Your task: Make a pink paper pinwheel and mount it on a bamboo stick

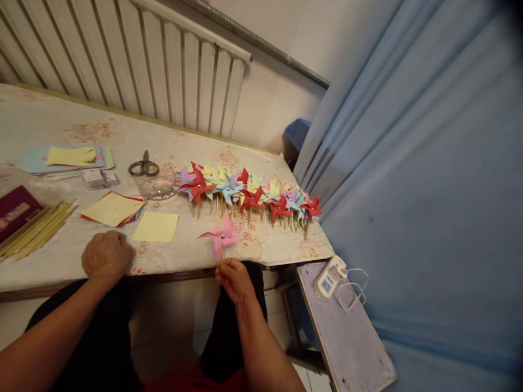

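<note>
A pink paper pinwheel (223,237) on a thin stick is pinched in my right hand (234,279) at the front edge of the table. My left hand (107,253) rests on the tablecloth with its fingers curled under, so what they hold, if anything, is hidden. Just beyond it are a stack of paper squares (112,209) and a single yellow square (156,226). Behind the pink pinwheel stands a long row of finished pinwheels (253,197) in red, blue, yellow and purple.
Black scissors (144,166) and a clear dish of pins (158,190) lie mid-table. At left are wooden sticks (41,228), a maroon box (17,211), small boxes (99,178) and coloured paper (71,157). A power strip (330,277) sits on a stool (347,337) beside the blue curtain (408,190).
</note>
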